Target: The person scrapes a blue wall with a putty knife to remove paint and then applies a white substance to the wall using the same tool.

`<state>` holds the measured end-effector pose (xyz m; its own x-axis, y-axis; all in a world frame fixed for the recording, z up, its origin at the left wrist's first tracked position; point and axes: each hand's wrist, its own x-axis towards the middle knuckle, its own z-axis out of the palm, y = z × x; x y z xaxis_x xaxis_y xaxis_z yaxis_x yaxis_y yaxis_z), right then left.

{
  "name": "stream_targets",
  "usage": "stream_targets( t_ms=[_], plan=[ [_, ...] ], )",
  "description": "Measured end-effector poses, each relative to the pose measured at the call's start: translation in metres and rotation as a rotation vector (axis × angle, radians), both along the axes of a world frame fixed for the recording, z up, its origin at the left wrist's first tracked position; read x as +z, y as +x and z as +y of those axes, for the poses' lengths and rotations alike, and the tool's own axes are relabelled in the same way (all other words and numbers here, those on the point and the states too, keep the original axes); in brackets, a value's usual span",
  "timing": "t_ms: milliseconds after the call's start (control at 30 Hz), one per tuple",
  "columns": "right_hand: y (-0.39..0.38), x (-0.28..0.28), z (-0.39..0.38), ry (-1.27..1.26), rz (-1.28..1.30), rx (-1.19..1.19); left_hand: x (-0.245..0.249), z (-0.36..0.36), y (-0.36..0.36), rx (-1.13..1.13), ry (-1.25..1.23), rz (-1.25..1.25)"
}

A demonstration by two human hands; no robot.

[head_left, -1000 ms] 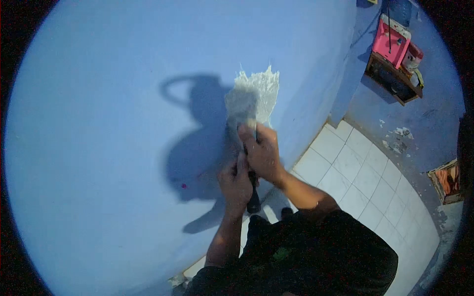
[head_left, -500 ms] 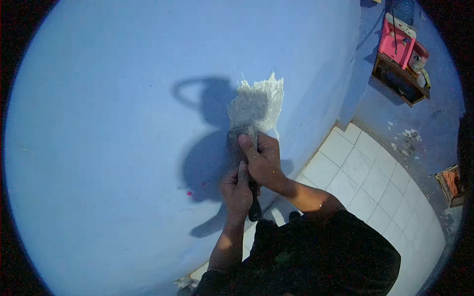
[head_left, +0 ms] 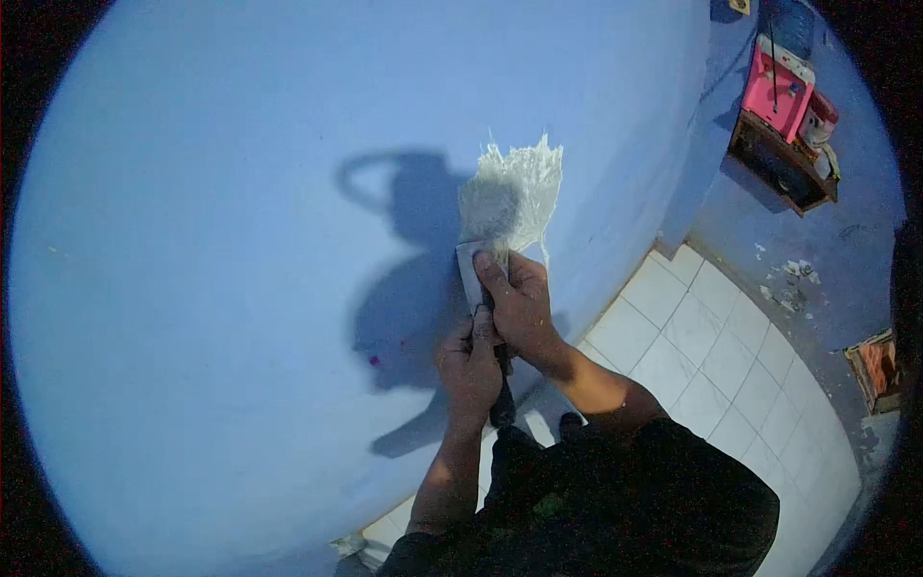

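A scraper with a flat metal blade (head_left: 469, 273) and a black handle (head_left: 502, 410) is held against the blue wall (head_left: 221, 269). My right hand (head_left: 526, 306) is closed around its upper part, the thumb pressed on the blade. Just below, my left hand (head_left: 469, 373) grips the handle, thumb pointing up. The blade's top edge lies at the lower border of a bare, whitish patch (head_left: 519, 197) with ragged upper edges, where the blue paint is gone. Part of the handle is hidden behind my fingers.
White floor tiles (head_left: 716, 361) run along the wall's foot at right. A pink water dispenser (head_left: 777, 94) stands on a dark wooden stand (head_left: 781, 163) at upper right. Peeling paint (head_left: 793, 279) marks the farther wall. My shadow falls left of my hands.
My view has shifted slightly, and the bare patch sits a little higher and more to the right. The blade catches more light. Both hands keep their hold on the scraper.
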<state>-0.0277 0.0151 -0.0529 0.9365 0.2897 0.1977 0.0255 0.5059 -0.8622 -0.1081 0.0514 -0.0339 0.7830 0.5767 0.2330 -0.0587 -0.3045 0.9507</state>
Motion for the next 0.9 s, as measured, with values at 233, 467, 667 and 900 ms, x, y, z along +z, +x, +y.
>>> stream_targets(
  t_ms=[233,467,667,900],
  plan=[
    [0.004,0.020,-0.008,-0.120,0.034,-0.002,0.020,0.001,0.006,-0.013,0.002,0.057],
    [0.005,0.015,-0.010,-0.082,0.028,0.004,0.018,-0.008,0.003,0.052,-0.010,0.077],
    [0.009,0.032,-0.018,-0.148,0.008,-0.020,0.017,-0.005,0.014,-0.016,-0.093,0.091],
    [0.011,0.019,-0.011,-0.198,-0.015,0.011,0.017,-0.010,0.007,0.065,-0.172,0.108]
  ],
)
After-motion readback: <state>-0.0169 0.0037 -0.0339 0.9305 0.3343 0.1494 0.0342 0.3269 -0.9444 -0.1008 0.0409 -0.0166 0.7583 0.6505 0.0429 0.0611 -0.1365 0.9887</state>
